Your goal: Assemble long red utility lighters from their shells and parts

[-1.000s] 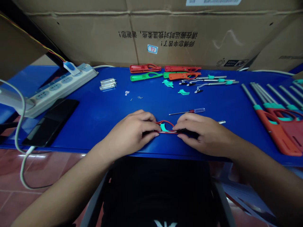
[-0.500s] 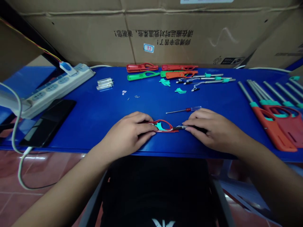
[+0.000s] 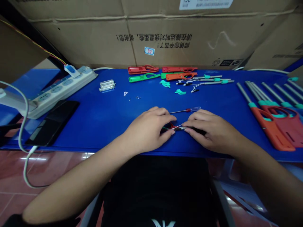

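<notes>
My left hand (image 3: 150, 130) is closed over a red lighter handle half (image 3: 172, 126), hiding most of it. Thumb and forefinger sit on either side of its right end. Thin wires and a dark connector (image 3: 178, 128) show in the small gap between my hands. Pinched in my right hand (image 3: 209, 129) is the near end of a metal lighter tube (image 3: 183, 128); its remaining length is hidden beneath the palm. Just beyond the fingers lies a small screwdriver (image 3: 188, 110) with a clear and red handle.
At the back lie red handle halves (image 3: 143, 69), green ones (image 3: 144, 77), teal triggers (image 3: 165, 83) and wired tubes (image 3: 213, 81). Clear fuel tanks (image 3: 107, 85) and tiny screws (image 3: 138, 97) sit left. A power strip (image 3: 63, 90), a phone (image 3: 53, 123) and assembled lighters (image 3: 272, 129) flank the workspace.
My left hand has slid right along the red handle half, covering the teal trigger and loop that showed before. My right hand keeps its pinch in nearly the same place.
</notes>
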Motion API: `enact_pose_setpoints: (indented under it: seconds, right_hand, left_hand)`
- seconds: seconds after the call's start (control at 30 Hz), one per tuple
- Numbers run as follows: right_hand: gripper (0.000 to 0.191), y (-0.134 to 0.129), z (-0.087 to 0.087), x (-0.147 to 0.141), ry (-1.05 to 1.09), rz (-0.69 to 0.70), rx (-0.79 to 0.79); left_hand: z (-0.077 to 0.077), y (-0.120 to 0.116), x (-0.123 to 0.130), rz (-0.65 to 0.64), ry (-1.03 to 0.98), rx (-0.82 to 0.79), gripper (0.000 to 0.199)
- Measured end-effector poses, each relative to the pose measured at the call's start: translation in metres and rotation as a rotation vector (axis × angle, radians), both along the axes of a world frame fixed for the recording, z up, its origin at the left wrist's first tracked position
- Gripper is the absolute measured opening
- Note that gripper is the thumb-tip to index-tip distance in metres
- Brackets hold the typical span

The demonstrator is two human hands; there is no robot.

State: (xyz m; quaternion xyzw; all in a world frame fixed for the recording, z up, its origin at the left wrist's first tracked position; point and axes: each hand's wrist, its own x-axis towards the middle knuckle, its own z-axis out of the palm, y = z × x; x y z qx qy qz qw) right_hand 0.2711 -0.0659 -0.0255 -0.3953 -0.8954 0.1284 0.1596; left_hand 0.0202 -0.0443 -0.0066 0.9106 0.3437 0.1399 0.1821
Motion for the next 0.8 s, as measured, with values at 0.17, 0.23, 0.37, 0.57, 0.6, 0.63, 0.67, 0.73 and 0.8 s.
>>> enact_pose_setpoints:
  seconds: [0.17,0.23,0.37,0.57,0.6,0.63,0.67,0.73,0.8]
  right_hand:
    - [0.02,-0.003,-0.003,0.003,0.023,-0.037,0.013]
    - [0.02,-0.003,-0.004,0.003,0.028,-0.044,0.029]
    - [0.023,-0.004,-0.005,0.003,0.014,-0.039,0.05]
    - [0.022,-0.005,-0.007,0.004,0.025,-0.035,0.09]
    - [0.022,-0.005,-0.007,0.004,0.025,-0.037,0.091]
    - [0.022,-0.005,-0.007,0.004,0.023,-0.039,0.088]
    - [0.022,-0.005,-0.007,0.005,0.022,-0.043,0.084]
    - [0.022,-0.005,-0.007,0.005,0.027,-0.048,0.08]
    - [0.023,-0.006,-0.007,0.006,0.034,-0.051,0.082]
  left_hand:
    - [-0.008,0.006,0.008,-0.018,-0.074,-0.076,0.021]
    - [-0.012,0.007,0.008,-0.023,-0.116,-0.084,0.018]
    - [-0.015,0.005,0.008,-0.009,-0.144,-0.106,0.016]
    - [-0.015,0.004,0.008,-0.013,-0.17,-0.124,0.015]
    - [-0.015,0.004,0.007,-0.016,-0.176,-0.118,0.015]
    - [-0.016,0.004,0.007,-0.018,-0.182,-0.111,0.016]
    - [-0.016,0.004,0.007,-0.02,-0.185,-0.106,0.016]
    - [-0.017,0.004,0.006,-0.023,-0.189,-0.094,0.016]
    - [-0.018,0.003,0.006,-0.024,-0.187,-0.086,0.017]
